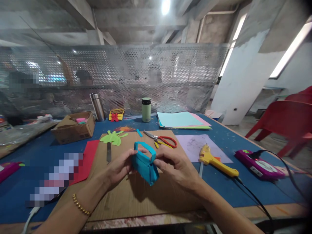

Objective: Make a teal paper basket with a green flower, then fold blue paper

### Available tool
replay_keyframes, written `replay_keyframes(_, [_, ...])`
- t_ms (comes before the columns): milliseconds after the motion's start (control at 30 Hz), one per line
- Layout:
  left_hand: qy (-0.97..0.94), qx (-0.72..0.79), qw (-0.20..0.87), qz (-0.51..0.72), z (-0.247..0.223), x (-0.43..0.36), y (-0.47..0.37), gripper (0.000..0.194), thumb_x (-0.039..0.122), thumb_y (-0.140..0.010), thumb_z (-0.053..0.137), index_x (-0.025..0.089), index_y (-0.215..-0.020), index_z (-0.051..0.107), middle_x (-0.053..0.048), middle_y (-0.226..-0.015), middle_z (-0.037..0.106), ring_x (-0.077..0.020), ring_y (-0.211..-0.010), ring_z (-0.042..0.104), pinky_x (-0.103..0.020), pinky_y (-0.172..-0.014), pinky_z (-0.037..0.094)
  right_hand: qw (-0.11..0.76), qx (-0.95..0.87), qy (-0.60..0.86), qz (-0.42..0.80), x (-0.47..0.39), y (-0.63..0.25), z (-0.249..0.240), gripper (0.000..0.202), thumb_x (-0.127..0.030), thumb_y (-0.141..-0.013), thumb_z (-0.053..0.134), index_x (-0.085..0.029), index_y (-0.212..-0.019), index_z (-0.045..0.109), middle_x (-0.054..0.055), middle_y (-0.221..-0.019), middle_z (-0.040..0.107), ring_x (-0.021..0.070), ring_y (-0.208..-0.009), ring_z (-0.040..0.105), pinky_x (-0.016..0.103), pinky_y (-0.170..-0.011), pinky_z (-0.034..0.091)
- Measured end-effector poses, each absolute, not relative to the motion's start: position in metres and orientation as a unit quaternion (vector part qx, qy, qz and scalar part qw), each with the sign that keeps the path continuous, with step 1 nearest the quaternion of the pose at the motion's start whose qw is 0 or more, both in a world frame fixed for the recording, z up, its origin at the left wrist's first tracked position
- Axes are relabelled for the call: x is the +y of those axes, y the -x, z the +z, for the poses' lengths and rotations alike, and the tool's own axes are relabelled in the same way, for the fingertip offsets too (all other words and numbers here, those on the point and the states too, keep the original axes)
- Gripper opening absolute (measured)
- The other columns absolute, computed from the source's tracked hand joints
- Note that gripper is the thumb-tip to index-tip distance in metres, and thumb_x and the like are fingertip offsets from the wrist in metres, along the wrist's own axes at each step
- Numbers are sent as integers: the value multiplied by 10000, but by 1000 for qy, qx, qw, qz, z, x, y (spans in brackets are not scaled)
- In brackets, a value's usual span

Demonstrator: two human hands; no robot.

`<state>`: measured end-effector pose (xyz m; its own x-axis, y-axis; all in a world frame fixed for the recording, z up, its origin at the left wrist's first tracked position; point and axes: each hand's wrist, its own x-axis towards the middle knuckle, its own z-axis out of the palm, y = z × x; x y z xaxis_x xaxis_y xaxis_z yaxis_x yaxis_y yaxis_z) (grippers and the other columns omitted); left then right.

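Matt, paper-like bag [143, 165]; matt cardboard sheet [117, 200]; shiny metal flask [98, 109]; smooth plastic glue gun [219, 163].

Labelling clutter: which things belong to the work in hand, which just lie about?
In the work, or likely:
small blue folded bag, held by left hand and right hand
flat brown cardboard underneath
red-handled metal scissors
yellow plastic glue gun

Likely just lying about:
silver metal flask
green cylindrical tumbler
red plastic chair
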<state>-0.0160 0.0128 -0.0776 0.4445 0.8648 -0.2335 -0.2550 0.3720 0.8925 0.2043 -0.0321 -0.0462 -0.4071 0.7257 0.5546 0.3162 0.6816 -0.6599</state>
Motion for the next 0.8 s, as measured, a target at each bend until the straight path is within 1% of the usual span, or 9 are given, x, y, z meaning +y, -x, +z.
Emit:
replay_keyframes(67, [-407, 374, 743, 377, -76, 14, 16, 294, 334, -879, 593, 137, -1079, 683, -33, -749, 695, -127, -528, 564, -212, -435, 354, 448, -787, 339, 257, -29, -205, -50, 250, -371, -996, 579, -194, -828, 635, -22, -700, 537, 115, -647, 482, 253, -603, 380])
replay_keyframes(133, [-387, 387, 744, 383, -74, 15, 17, 223, 311, -900, 558, 137, -995, 660, -26, -703, 669, -121, -488, 537, -214, -411, 358, 462, -765, 362, 267, -27, -207, -54, 228, -372, -1009, 564, -198, -884, 641, -31, -701, 534, 103, -610, 462, 243, -567, 365])
replay_keyframes(267, [-341, 402, 748, 402, -73, 17, 16, 149, 287, -918, 543, 168, -833, 569, -4, -636, 619, -119, -451, 526, -212, -391, 371, 482, -759, 374, 227, -27, -210, -59, 185, -357, -1013, 571, -208, -952, 662, -21, -763, 560, 94, -607, 467, 241, -557, 371])
replay_keyframes(400, [-325, 394, 751, 419, -76, 21, 18, 131, 284, -926, 565, 175, -854, 546, -11, -671, 636, -122, -473, 560, -208, -406, 396, 487, -769, 371, 184, -27, -213, -59, 159, -357, -1003, 594, -227, -967, 678, -10, -808, 601, 101, -649, 515, 243, -597, 410])
replay_keyframes(500, [-310, 384, 750, 439, -78, 24, 19, 106, 268, -909, 602, 183, -907, 539, -13, -719, 654, -129, -520, 596, -216, -446, 441, 483, -738, 431, 189, -21, -215, -61, 223, -430, -1006, 572, -247, -1045, 693, 4, -863, 649, 102, -633, 534, 245, -583, 431])
replay_keyframes(567, [-305, 388, 742, 455, -78, 25, 19, 114, 257, -900, 614, 184, -937, 535, -16, -746, 663, -131, -540, 608, -223, -466, 458, 468, -713, 470, 227, -15, -216, -65, 307, -500, -1000, 551, -251, -1118, 688, 20, -888, 675, 111, -624, 556, 251, -567, 452])
replay_keyframes(633, [-310, 397, 724, 472, -78, 25, 18, 124, 252, -896, 614, 186, -953, 526, -12, -752, 657, -130, -533, 602, -229, -469, 460, 446, -693, 475, 307, -9, -215, -69, 417, -579, -982, 534, -240, -1183, 668, 25, -830, 679, 133, -615, 594, 262, -548, 479])
replay_keyframes(700, [-324, 400, 705, 489, -77, 24, 16, 123, 259, -902, 601, 191, -949, 511, -4, -744, 643, -129, -512, 591, -233, -461, 451, 426, -670, 452, 407, -5, -213, -72, 513, -654, -944, 539, -215, -1181, 662, 15, -738, 660, 157, -606, 632, 281, -550, 513])
replay_keyframes(800, [-337, 402, 687, 502, -75, 21, 15, 118, 280, -918, 570, 196, -932, 488, 3, -721, 623, -130, -490, 580, -233, -450, 434, 415, -627, 411, 516, -5, -209, -71, 553, -696, -879, 611, -199, -1111, 678, 23, -748, 675, 170, -649, 681, 301, -617, 555])
